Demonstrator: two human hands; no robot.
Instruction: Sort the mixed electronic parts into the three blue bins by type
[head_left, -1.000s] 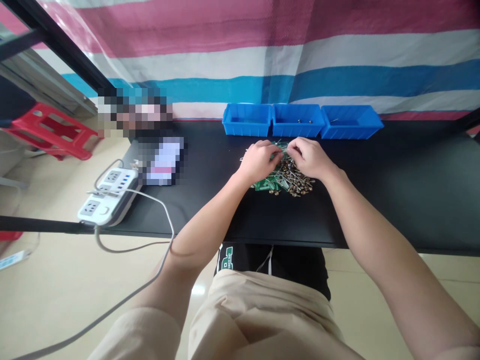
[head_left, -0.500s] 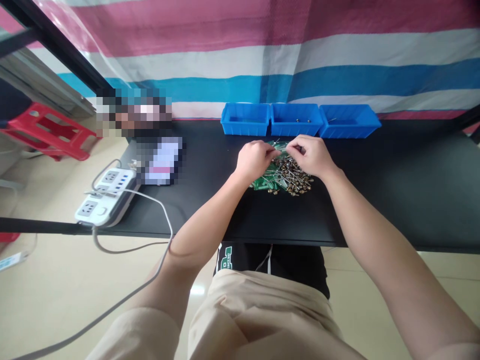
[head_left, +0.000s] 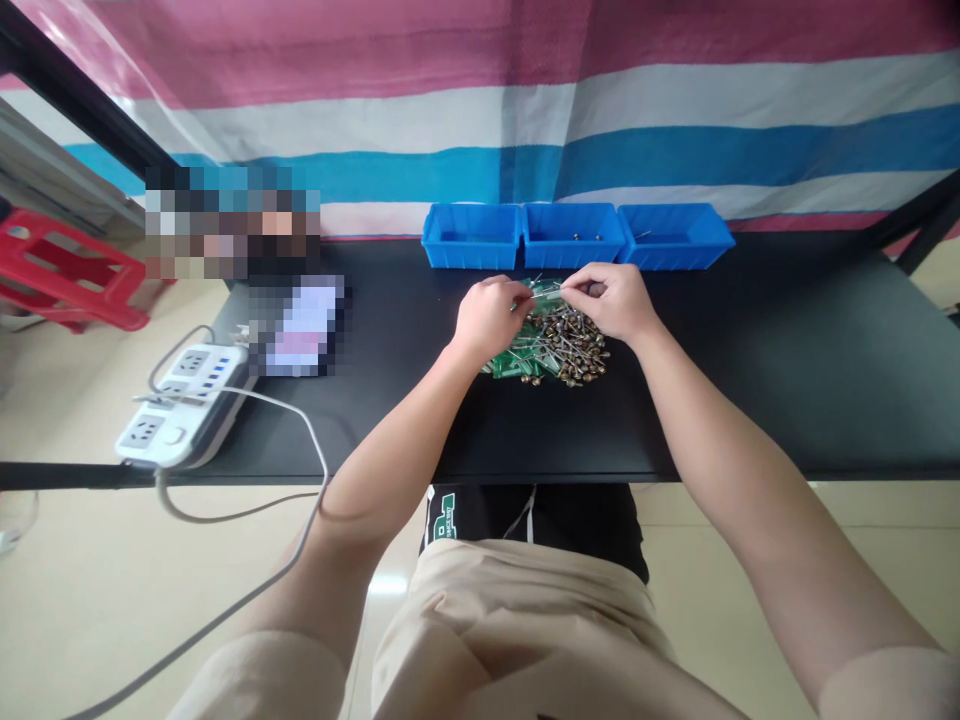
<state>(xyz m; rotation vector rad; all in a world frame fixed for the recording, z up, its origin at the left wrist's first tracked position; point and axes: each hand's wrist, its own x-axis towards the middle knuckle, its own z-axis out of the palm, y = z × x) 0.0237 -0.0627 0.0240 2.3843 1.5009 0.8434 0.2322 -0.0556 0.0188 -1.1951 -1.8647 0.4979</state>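
Observation:
A pile of small green and brown electronic parts with thin metal leads [head_left: 556, 352] lies on the black table [head_left: 750, 380]. My left hand [head_left: 487, 315] rests at the pile's left side, fingers curled in a pinch. My right hand [head_left: 609, 300] sits at the pile's far right, fingers also pinched. Between the two hands, a thin part with a metal lead [head_left: 541, 290] stretches just above the pile, held at both ends. Three blue bins stand behind the pile: a left bin [head_left: 471, 237], a middle bin [head_left: 573, 236] with two small pieces, and a right bin [head_left: 673, 237].
A white power strip [head_left: 176, 405] with a grey cable [head_left: 247, 500] sits on the table's left end. A blurred flat object [head_left: 300, 325] lies beside it. A red plastic stool [head_left: 67, 268] stands on the floor at left. A striped tarp [head_left: 525, 100] hangs behind the table.
Both hands have lifted slightly off the pile and drawn a little apart, pulling a thin part out between them. The view has shifted a bit to the right.

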